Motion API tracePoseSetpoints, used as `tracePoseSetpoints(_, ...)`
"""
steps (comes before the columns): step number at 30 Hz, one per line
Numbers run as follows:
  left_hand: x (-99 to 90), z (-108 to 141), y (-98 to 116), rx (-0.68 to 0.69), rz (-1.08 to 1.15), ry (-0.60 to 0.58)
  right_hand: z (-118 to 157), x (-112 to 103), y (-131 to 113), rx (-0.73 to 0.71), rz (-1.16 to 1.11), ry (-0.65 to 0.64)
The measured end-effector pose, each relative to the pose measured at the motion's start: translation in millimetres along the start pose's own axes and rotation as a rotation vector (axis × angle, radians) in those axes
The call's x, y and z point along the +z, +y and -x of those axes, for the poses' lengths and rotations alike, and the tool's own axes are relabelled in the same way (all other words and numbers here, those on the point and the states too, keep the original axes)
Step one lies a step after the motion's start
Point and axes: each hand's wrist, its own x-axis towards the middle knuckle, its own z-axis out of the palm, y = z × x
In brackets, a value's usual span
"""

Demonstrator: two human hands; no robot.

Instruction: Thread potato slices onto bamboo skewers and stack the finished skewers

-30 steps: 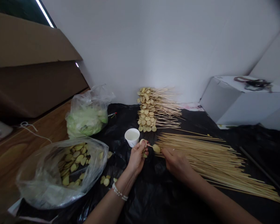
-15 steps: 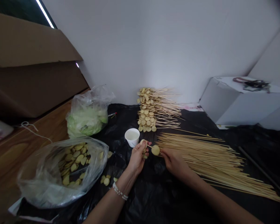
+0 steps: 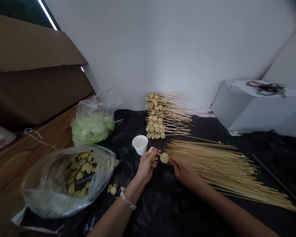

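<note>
My left hand (image 3: 146,165), with a beaded bracelet at the wrist, is closed on several pale round slices (image 3: 152,151) near the white cup. A thin stick runs from these slices to the right, through another round slice (image 3: 164,158). Pinched at that slice's right side, my right hand (image 3: 182,169) holds the stick, whose far part is hidden by the hand. Loose sticks (image 3: 227,171) lie in a wide heap beside and beyond my right hand. Skewered slices (image 3: 155,123) are stacked at the back, sticks pointing right.
A white cup (image 3: 140,145) stands left of the stack. An open plastic bag (image 3: 46,184) of slices lies at the left, a bag of pale green pieces (image 3: 93,126) behind it. Few loose slices (image 3: 113,190) rest on the black sheet (image 3: 157,210). A white box (image 3: 258,108) stands right.
Both hands keep nearly the same place and hold. The view has shifted very slightly, and the slices in my left hand sit a little differently.
</note>
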Motion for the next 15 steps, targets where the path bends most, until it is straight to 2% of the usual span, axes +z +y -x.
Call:
tracePoseSetpoints(4,-0.1,-0.4,-0.1,0.005,0.004,-0.008,5.0,2.8,-0.1,-0.074,0.247,0.032)
tracePoseSetpoints(6,0.6,0.9,-1.0,0.001,0.0,-0.013,3.8,2.3,-0.9,-0.068,0.165,0.025)
tracePoseSetpoints(10,4.1,3.5,-4.0,-0.031,-0.034,-0.033,-6.0,0.1,-1.6,0.043,-0.125,-0.011)
tracePoseSetpoints(15,6.1,0.7,-4.3,-0.044,-0.056,-0.011,-12.1,1.5,3.9,0.051,-0.13,0.021)
